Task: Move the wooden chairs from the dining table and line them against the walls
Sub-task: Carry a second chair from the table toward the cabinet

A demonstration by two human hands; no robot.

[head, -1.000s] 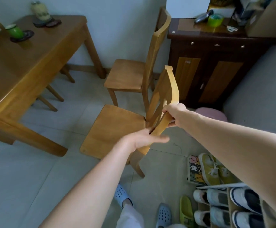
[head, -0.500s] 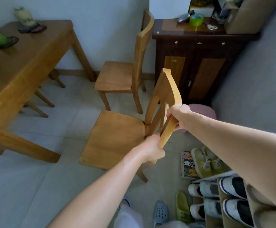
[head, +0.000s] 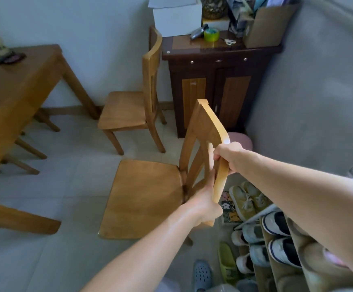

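Note:
A light wooden chair [head: 144, 197] stands in front of me, its seat pointing left and its backrest toward the shoe rack. My right hand [head: 229, 153] grips the near upright of the backrest near the top. My left hand [head: 203, 204] is closed around the same upright lower down. A second wooden chair [head: 127, 110] stands farther back against the far wall, beside the dark cabinet. The dining table [head: 21, 87] fills the left side, with chair legs [head: 23, 148] showing under it.
A dark wooden cabinet [head: 213, 85] with boxes and clutter on top stands in the corner. A pink stool [head: 242, 141] sits behind the held chair. A shoe rack [head: 276, 239] and loose shoes crowd the floor at right. My slippered feet [head: 201, 275] are below.
My left hand went from open fingers against the backrest to a closed grip on the upright. The view has shifted right and pulled back, so the table sits farther left.

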